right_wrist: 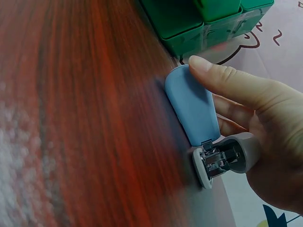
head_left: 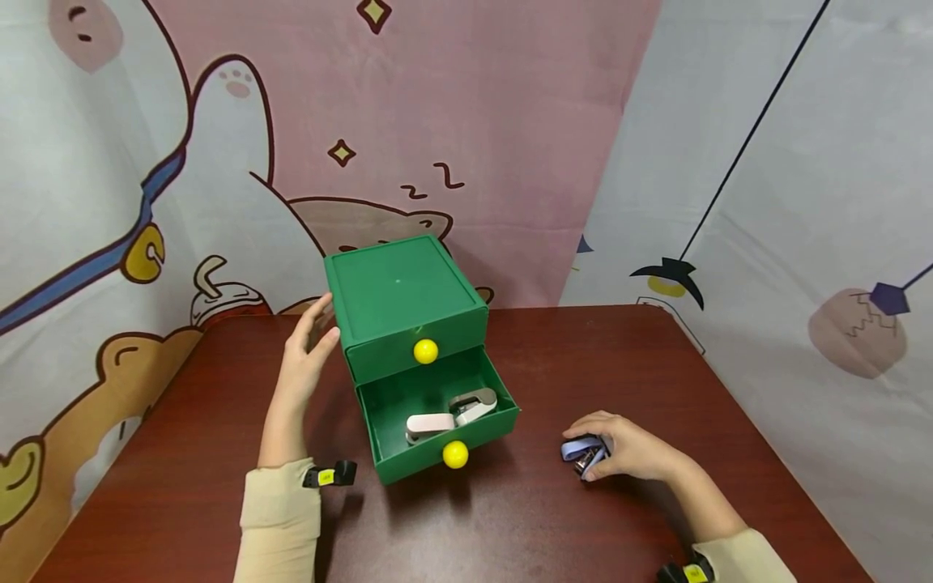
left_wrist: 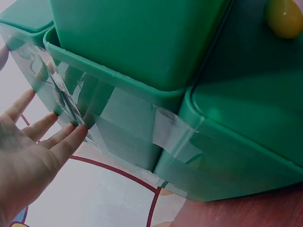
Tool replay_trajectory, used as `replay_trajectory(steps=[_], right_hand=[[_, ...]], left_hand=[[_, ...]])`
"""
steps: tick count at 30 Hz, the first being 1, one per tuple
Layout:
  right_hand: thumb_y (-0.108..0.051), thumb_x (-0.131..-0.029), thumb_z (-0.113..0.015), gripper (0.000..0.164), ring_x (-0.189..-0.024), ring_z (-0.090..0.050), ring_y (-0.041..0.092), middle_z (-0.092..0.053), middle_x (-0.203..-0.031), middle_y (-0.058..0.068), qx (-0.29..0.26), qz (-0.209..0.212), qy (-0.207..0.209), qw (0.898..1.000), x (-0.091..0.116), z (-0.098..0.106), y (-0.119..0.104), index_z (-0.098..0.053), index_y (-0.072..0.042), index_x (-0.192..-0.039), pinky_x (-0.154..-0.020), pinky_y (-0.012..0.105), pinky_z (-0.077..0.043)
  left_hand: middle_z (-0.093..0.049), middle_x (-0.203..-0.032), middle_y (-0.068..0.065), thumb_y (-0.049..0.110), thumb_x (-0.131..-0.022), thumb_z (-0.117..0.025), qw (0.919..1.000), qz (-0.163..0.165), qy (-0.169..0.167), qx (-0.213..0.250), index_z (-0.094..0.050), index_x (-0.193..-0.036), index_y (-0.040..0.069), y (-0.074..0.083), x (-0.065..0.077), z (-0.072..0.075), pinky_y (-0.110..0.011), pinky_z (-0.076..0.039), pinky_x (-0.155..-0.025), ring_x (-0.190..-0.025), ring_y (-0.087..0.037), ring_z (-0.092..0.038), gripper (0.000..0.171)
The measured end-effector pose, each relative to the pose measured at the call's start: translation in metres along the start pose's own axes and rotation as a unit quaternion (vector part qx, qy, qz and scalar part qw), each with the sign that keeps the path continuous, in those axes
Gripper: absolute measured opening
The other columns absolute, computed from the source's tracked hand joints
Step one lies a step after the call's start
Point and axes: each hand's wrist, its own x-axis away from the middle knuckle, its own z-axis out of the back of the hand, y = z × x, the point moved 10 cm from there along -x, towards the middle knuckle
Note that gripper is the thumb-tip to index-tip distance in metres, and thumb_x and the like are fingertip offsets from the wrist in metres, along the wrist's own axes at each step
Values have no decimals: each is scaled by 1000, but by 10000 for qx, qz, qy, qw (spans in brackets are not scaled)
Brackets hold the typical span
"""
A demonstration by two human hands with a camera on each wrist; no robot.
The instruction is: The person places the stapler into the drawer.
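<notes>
A printed cloth backdrop (head_left: 510,121) with cartoon animals spreads behind everything, pink in the middle and pale on both sides. In front of it lies the reddish-brown, wood-grained tabletop (head_left: 583,356). A green drawer unit (head_left: 401,283) stands on it, turned at a slight angle, with its lower drawer (head_left: 408,467) pulled out beneath the upper one. Beige sleeves (head_left: 280,518) cover the person's forearms.

The left hand (head_left: 309,340) is at the unit's left side, its grip relaxed with the fingers spread; in the left wrist view, fingertips touch the clear tape (left_wrist: 128,113) along that side. The right hand (head_left: 627,445) is well apart from the unit, off to its right — its grip closed round a blue stapler (right_wrist: 191,106), thumb over the blue part, metal showing at the hinge. Whether the stapler touches the tabletop, I cannot tell.

Inside the lower drawer, near its front wall, a grey-and-white stapler (head_left: 475,405) lies beside a pale pink one (head_left: 430,424). Smallest are two round yellow knobs (head_left: 426,351) — one on each drawer front.
</notes>
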Motion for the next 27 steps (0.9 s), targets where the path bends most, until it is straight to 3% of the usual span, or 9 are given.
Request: replay_trajectory(steps=[2,11,21,27], right_hand=[[-32,-74,-83,54,-106,-50,14,-60,-117,-3,-21,-12,-10,10000,0,0,1,-66,-10,-120,-84,30,-44],[-25,-75,-83,44,-101,-53,15,-62,-112,-1,-376,25,2,9993,-2,-2,0,-70,-10,-115,-81,28,-47],[-29,-77,-82,43,-99,-55,18,-61,-113,-1,-555,-92,305,9979,-4,6,-2,-70,-15,-115,-80,29,-48],[-17,-78,-81,39,-98,-56,21,-61,-114,6,-657,8,642,9958,-7,17,-17,-70,-9,-115,-79,32,-49]], left_hand=[[-33,-150,-9,6,-99,-48,10000,5,20,14,-33,-151,13,-8,-2,2,-48,-28,-104,-138,-33,-27,54],[-35,-149,-9,7,-99,-49,10000,-46,24,54,-34,-150,13,-7,-2,1,-43,-30,-104,-137,-29,-29,53],[-35,-149,-11,6,-99,-49,10000,-16,39,16,-33,-150,12,-7,-3,2,-44,-30,-104,-137,-33,-28,54],[-32,-149,-18,2,-99,-47,10000,42,-4,-19,-31,-150,4,9,0,-2,-44,-30,-104,-137,-37,-27,53]])
